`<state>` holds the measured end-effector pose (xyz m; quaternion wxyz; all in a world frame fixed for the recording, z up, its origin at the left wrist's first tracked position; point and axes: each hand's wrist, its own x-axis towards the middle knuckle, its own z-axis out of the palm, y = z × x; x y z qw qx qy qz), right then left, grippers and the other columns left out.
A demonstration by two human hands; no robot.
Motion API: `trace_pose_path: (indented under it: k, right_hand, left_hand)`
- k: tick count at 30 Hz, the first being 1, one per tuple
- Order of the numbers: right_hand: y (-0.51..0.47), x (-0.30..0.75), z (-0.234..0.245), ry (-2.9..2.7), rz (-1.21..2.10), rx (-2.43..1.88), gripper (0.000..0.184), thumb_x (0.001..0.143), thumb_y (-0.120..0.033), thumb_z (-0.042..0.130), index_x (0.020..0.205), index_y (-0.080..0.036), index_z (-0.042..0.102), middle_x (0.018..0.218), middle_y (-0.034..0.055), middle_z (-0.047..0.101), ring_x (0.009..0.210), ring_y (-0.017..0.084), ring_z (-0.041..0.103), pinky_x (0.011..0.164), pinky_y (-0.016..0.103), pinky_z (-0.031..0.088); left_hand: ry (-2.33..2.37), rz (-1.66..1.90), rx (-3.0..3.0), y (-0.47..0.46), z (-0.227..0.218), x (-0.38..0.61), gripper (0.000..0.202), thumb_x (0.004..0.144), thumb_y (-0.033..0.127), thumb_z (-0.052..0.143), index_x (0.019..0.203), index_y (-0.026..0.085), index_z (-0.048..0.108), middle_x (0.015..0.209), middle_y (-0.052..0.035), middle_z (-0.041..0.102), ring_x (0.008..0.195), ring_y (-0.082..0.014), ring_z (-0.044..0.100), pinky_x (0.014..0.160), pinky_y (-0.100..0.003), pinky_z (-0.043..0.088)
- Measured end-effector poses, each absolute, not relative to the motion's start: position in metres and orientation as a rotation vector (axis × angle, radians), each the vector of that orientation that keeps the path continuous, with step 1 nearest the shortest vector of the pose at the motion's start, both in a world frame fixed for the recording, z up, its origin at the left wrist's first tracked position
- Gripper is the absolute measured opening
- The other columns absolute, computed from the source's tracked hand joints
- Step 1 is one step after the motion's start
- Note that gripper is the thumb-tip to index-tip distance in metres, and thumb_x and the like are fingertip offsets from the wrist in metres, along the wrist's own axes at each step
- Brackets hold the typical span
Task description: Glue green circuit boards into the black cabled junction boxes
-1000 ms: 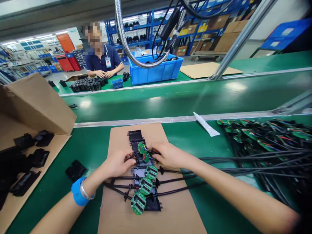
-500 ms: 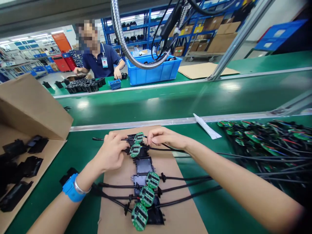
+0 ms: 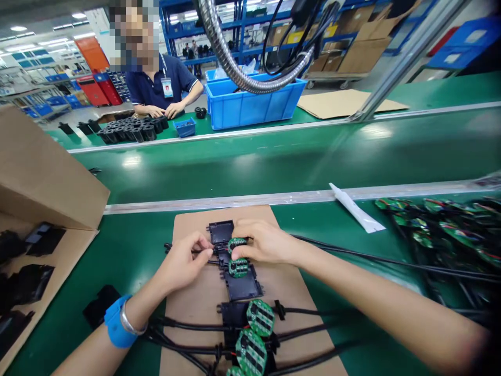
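Observation:
My left hand (image 3: 190, 263) pinches a thin black cable (image 3: 215, 262) beside the column of black plastic housings. My right hand (image 3: 266, 243) has its thumb and fingers closed on a round green circuit board (image 3: 237, 244), and a second green board (image 3: 238, 267) lies just under its thumb. Both boards rest over the housings. Above them is a bare black housing (image 3: 221, 233), and below them another housing (image 3: 243, 284) lies flat. Nearer to me, more green boards (image 3: 251, 351) with black cables (image 3: 301, 332) lie across other housings, all on a cardboard sheet (image 3: 195, 303).
An open cardboard box (image 3: 50, 167) with black housings stands at left. At right are a white tube (image 3: 357, 208) and a pile of wired boards (image 3: 462, 224). A metal conduit (image 3: 250, 83) hangs overhead. Across the green table, a co-worker (image 3: 172, 86) handles black parts beside a blue bin (image 3: 254, 107).
My view has shifted. The upper two boards now lie below a bare housing at the top. My left fingers have moved in to the cable, and my right hand has closed on a board.

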<state>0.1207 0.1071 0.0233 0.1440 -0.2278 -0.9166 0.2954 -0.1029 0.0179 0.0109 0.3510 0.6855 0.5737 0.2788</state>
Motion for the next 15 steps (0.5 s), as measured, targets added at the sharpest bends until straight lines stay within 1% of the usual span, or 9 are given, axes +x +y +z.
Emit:
trace_pose_path:
  k: [3, 6, 8, 9, 10, 11, 13, 14, 15]
  right_hand:
    - [0.105, 0.123, 0.02, -2.723, 0.736, -0.693, 0.028, 0.084, -0.044, 0.065, 0.077, -0.016, 0.063, 0.08, 0.0029, 0.057, 0.068, 0.014, 0.051, 0.059, 0.024, 0.032]
    - [0.109, 0.125, 0.021, -2.667, 0.846, -0.749, 0.028, 0.083, -0.046, 0.064, 0.085, -0.017, 0.062, 0.081, 0.0024, 0.059, 0.072, 0.015, 0.053, 0.062, 0.024, 0.035]
    - [0.119, 0.128, 0.023, -2.549, 1.029, -0.797, 0.038, 0.08, -0.048, 0.066, 0.101, -0.017, 0.058, 0.085, 0.0024, 0.06, 0.072, 0.014, 0.054, 0.062, 0.024, 0.039]
    - [0.125, 0.13, 0.024, -2.516, 1.08, -0.828, 0.042, 0.08, -0.047, 0.066, 0.107, -0.017, 0.055, 0.087, 0.0022, 0.06, 0.07, 0.014, 0.054, 0.061, 0.024, 0.04]
    - [0.131, 0.131, 0.024, -2.514, 1.087, -0.855, 0.04, 0.081, -0.042, 0.065, 0.11, -0.017, 0.052, 0.087, 0.0019, 0.061, 0.069, 0.013, 0.054, 0.06, 0.024, 0.04]
    - [0.137, 0.133, 0.022, -2.539, 1.055, -0.871, 0.033, 0.083, -0.036, 0.063, 0.108, -0.017, 0.053, 0.085, 0.0015, 0.061, 0.068, 0.013, 0.054, 0.06, 0.024, 0.04]
    - [0.146, 0.134, 0.016, -2.62, 0.92, -0.884, 0.011, 0.084, -0.022, 0.057, 0.093, -0.016, 0.058, 0.078, 0.0009, 0.061, 0.068, 0.013, 0.054, 0.064, 0.026, 0.041]
    - [0.148, 0.135, 0.013, -2.645, 0.862, -0.884, 0.006, 0.084, -0.017, 0.054, 0.085, -0.016, 0.059, 0.077, 0.0018, 0.062, 0.07, 0.014, 0.054, 0.067, 0.027, 0.041]
    - [0.148, 0.135, 0.009, -2.653, 0.83, -0.882, 0.009, 0.084, -0.015, 0.052, 0.081, -0.016, 0.06, 0.078, 0.0036, 0.062, 0.073, 0.016, 0.055, 0.071, 0.03, 0.041]
  left_hand:
    - [1.427, 0.683, 1.719, 0.022, 0.006, -0.104, 0.014, 0.088, 0.026, 0.052, 0.1, 0.02, 0.053, 0.083, -0.0004, 0.068, 0.075, -0.0136, 0.064, 0.067, -0.024, 0.049]
    - [1.435, 0.603, 1.793, 0.027, 0.008, -0.107, 0.014, 0.088, 0.026, 0.052, 0.099, 0.02, 0.059, 0.077, 0.001, 0.069, 0.068, -0.0129, 0.064, 0.063, -0.022, 0.049]
    - [1.554, 0.638, 1.822, 0.031, 0.01, -0.111, 0.017, 0.09, 0.026, 0.049, 0.099, 0.019, 0.061, 0.081, -0.0011, 0.07, 0.07, -0.0144, 0.065, 0.065, -0.024, 0.05]
    - [1.63, 0.663, 1.837, 0.033, 0.011, -0.114, 0.019, 0.091, 0.027, 0.047, 0.101, 0.019, 0.061, 0.086, -0.0028, 0.071, 0.075, -0.016, 0.065, 0.068, -0.026, 0.05]
    - [1.702, 0.677, 1.855, 0.035, 0.012, -0.116, 0.021, 0.091, 0.027, 0.046, 0.102, 0.019, 0.061, 0.09, -0.0042, 0.071, 0.079, -0.0178, 0.066, 0.07, -0.028, 0.05]
    - [1.756, 0.674, 1.881, 0.037, 0.011, -0.118, 0.02, 0.091, 0.027, 0.046, 0.101, 0.019, 0.062, 0.092, -0.0049, 0.071, 0.081, -0.0196, 0.066, 0.071, -0.03, 0.049]
    - [1.802, 0.62, 1.956, 0.04, 0.009, -0.12, 0.017, 0.088, 0.025, 0.05, 0.096, 0.021, 0.065, 0.092, -0.0042, 0.071, 0.083, -0.0222, 0.065, 0.072, -0.033, 0.049]
    - [1.805, 0.587, 2.0, 0.041, 0.008, -0.119, 0.016, 0.087, 0.024, 0.051, 0.092, 0.022, 0.066, 0.09, -0.0037, 0.071, 0.084, -0.0232, 0.064, 0.074, -0.034, 0.048]
    - [1.808, 0.562, 2.042, 0.04, 0.007, -0.118, 0.015, 0.086, 0.023, 0.052, 0.088, 0.022, 0.067, 0.089, -0.0039, 0.07, 0.086, -0.0243, 0.063, 0.077, -0.036, 0.047]
